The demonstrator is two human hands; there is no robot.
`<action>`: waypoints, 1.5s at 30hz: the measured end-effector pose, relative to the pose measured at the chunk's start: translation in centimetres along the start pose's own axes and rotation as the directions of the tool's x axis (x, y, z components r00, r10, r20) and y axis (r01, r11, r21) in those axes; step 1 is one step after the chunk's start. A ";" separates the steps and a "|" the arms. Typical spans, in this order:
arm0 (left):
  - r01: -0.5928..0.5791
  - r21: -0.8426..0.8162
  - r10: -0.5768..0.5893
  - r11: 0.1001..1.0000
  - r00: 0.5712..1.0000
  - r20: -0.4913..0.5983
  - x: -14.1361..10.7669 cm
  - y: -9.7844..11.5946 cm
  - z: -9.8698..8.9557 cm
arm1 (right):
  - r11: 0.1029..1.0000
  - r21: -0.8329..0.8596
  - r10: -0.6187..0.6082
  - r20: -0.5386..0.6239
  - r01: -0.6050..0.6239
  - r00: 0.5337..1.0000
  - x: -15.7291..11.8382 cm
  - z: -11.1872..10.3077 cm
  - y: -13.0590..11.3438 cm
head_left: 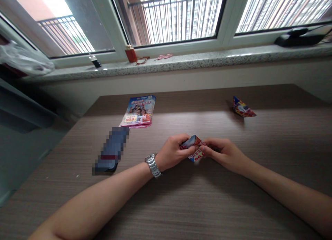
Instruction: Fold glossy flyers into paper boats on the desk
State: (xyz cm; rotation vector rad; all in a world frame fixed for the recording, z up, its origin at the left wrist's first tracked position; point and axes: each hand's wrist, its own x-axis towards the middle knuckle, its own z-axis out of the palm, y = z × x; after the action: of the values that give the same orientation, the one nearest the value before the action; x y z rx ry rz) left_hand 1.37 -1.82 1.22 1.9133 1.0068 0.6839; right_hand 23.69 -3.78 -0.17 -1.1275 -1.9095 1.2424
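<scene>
Between my hands is a small folded paper (195, 141), printed in blue, red and white like a flyer. My left hand (175, 151) pinches its left side, thumb in front and fingers behind. At the right corner of the paper, my right hand (223, 153) grips with thumb and fingertips. Some of the folds are hidden behind my fingers. A folded paper boat (242, 108) with a similar colourful print rests on the table, beyond my right hand. To the far left of my hands lies a stack of printed flyers (140, 110).
A dark phone-like slab (111, 150), partly pixelated, lies left on the brown wooden table (166, 205). Along the stone windowsill (207, 62) stand a red lighter-like item (131, 54), a small black bottle (95, 61) and a black device (298, 39). A plastic bag (24, 58) sits at the left.
</scene>
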 end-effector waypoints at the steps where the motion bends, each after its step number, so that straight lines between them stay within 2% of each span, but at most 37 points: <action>1: -0.004 -0.008 0.004 1.000 1.000 0.005 0.0 0.0 0.0 | 1.000 -0.016 -0.006 0.006 0.006 1.000 0.0 0.0 0.0; 7: 0.000 0.002 0.000 1.000 1.000 0.011 0.0 -0.1 0.1 | 0.999 -0.049 -0.018 0.018 0.019 1.000 -0.2 -0.3 0.3; 16: -0.001 -0.088 -0.001 0.996 1.000 -0.027 0.2 0.1 -0.4 | 0.997 0.054 0.064 -0.066 -0.060 0.996 0.0 -0.3 0.5; 21: -0.005 -0.093 0.003 0.996 1.000 -0.022 0.1 -0.2 -0.4 | 0.995 0.064 0.075 -0.063 -0.071 0.995 0.0 -0.2 0.6; 26: 0.015 -0.116 -0.013 0.993 1.000 0.018 0.1 -0.3 -0.5 | 0.996 0.049 0.074 -0.081 -0.070 0.994 0.0 -0.2 0.2; 30: -0.014 -0.143 0.022 0.990 0.998 0.054 0.3 -0.3 -0.8 | 0.998 0.009 0.065 -0.119 -0.064 0.991 -0.1 -0.4 -0.1; 37: -0.037 -0.122 0.042 0.992 0.998 0.037 0.3 -0.4 -1.0 | 0.995 0.054 0.098 -0.183 -0.089 0.978 0.1 -0.4 -0.3; 45: -0.025 -0.099 0.029 0.995 0.999 0.035 0.2 -0.4 -1.0 | 0.992 0.085 0.110 -0.171 -0.097 0.979 0.2 -0.4 -0.6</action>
State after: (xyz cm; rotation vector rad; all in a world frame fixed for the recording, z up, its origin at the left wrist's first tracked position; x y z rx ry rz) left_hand 0.54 -1.06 1.40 1.8496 0.9094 0.6994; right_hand 23.78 -3.59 0.56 -1.2661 -1.6785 1.2164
